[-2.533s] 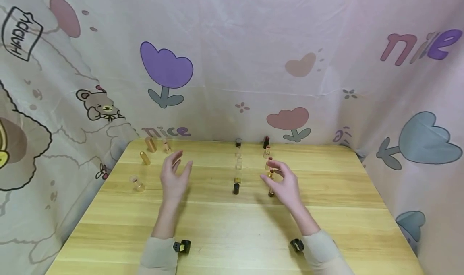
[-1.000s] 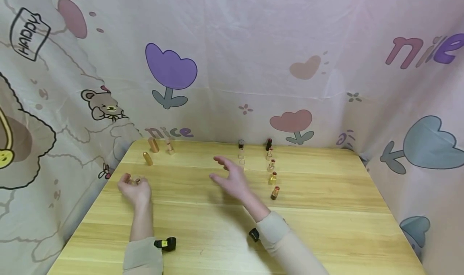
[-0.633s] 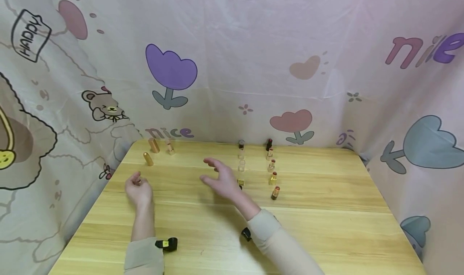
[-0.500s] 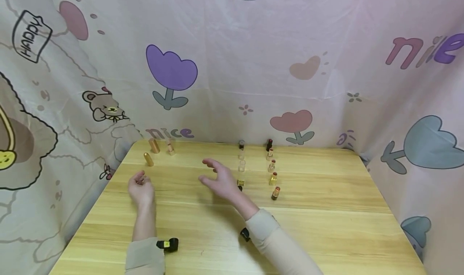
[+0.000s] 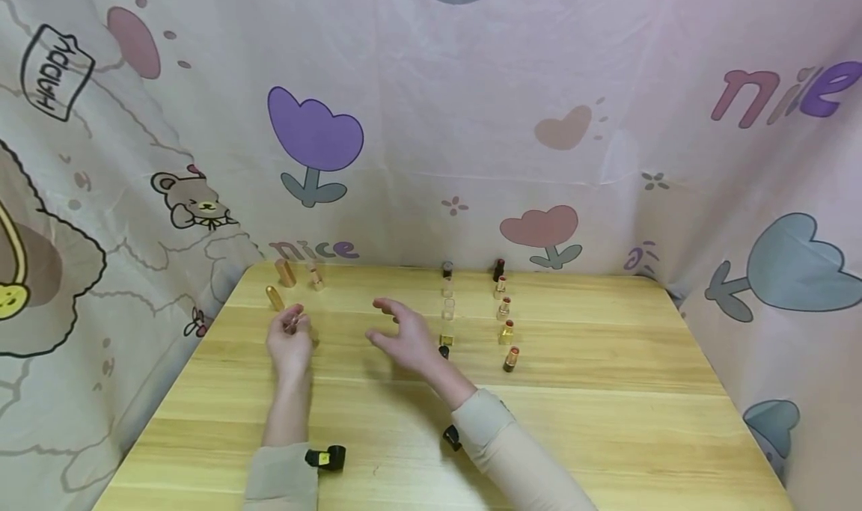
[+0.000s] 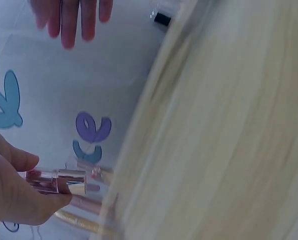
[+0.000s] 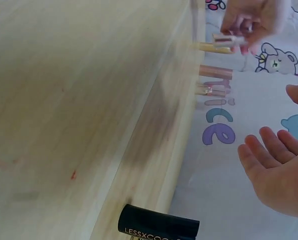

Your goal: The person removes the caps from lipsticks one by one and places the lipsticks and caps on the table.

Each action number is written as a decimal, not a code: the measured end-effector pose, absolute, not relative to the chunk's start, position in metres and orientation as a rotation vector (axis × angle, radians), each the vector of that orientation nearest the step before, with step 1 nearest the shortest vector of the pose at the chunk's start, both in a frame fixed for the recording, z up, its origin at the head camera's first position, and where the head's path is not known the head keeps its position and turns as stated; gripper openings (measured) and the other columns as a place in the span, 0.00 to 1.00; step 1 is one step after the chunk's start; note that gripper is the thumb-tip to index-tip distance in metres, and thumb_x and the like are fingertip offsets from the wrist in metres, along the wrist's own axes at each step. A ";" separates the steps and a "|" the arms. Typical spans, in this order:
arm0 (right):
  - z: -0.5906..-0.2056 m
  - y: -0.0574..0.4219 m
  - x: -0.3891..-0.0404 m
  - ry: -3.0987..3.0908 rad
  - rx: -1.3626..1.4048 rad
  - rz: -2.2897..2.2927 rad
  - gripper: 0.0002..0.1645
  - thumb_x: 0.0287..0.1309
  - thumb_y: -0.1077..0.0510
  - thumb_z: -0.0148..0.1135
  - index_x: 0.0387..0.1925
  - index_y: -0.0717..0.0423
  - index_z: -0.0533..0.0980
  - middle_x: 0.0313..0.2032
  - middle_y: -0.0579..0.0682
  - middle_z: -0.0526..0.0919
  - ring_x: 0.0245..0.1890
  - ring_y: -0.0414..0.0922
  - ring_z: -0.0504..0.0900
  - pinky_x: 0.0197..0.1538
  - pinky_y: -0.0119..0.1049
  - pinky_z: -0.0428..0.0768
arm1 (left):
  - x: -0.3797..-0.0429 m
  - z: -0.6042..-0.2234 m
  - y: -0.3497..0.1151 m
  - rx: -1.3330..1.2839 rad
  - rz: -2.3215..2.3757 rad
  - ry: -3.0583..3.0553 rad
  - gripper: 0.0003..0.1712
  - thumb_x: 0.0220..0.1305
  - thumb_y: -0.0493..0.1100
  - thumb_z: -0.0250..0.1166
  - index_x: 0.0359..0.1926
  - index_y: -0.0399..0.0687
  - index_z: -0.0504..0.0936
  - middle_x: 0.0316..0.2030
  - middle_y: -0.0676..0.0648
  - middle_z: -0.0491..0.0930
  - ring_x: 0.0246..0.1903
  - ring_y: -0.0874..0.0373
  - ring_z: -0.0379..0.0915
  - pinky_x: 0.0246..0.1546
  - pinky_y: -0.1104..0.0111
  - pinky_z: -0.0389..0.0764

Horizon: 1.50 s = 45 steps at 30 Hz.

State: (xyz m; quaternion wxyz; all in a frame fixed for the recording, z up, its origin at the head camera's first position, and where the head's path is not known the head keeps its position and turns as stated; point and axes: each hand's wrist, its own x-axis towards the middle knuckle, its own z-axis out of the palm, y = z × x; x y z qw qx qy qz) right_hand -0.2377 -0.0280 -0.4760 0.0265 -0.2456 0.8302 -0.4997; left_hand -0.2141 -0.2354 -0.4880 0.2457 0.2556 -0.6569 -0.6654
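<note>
My left hand pinches a lipstick with a shiny rose-gold part and a see-through part, between thumb and fingers. It is held above the table, just in front of a gold bullet-shaped lipstick tube. My right hand hovers over the middle of the table, thumb apart from the fingers, holding nothing. Beside its wrist stands a black lipstick cap with gold lettering. A gold cap and a clear cap stand behind that one.
Uncapped lipsticks stand in a row on the right, among them a gold one and a dark-based one. At the back left are a rose-gold tube and a slim pale lipstick. A printed curtain hangs behind the table.
The left hand has picked up the lipstick from the table's left side and carried it rightward. The right hand has moved left from the uncapped row, then stayed almost still.
</note>
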 end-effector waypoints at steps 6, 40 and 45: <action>-0.475 -0.033 -0.237 2.578 -0.766 -1.522 0.37 0.67 0.54 0.69 0.73 0.56 0.69 0.70 0.50 0.75 0.69 0.50 0.73 0.72 0.44 0.74 | -0.213 -0.481 -0.220 0.621 -1.887 -1.811 0.18 0.75 0.31 0.59 0.62 0.31 0.75 0.50 0.45 0.73 0.45 0.63 0.69 0.40 0.85 0.75; -0.483 -0.035 -0.235 2.650 -0.736 -1.586 0.22 0.67 0.60 0.69 0.60 0.61 0.79 0.50 0.52 0.85 0.49 0.44 0.85 0.55 0.29 0.84 | -0.211 -0.472 -0.171 0.333 -2.177 -1.789 0.24 0.67 0.37 0.72 0.57 0.26 0.75 0.43 0.48 0.81 0.40 0.63 0.83 0.49 0.69 0.88; -0.484 -0.027 -0.231 2.615 -0.705 -1.654 0.21 0.68 0.59 0.69 0.59 0.61 0.79 0.50 0.52 0.86 0.49 0.43 0.85 0.55 0.29 0.84 | -0.209 -0.470 -0.170 0.269 -2.190 -1.864 0.24 0.66 0.34 0.72 0.58 0.26 0.76 0.47 0.42 0.82 0.42 0.63 0.84 0.50 0.68 0.88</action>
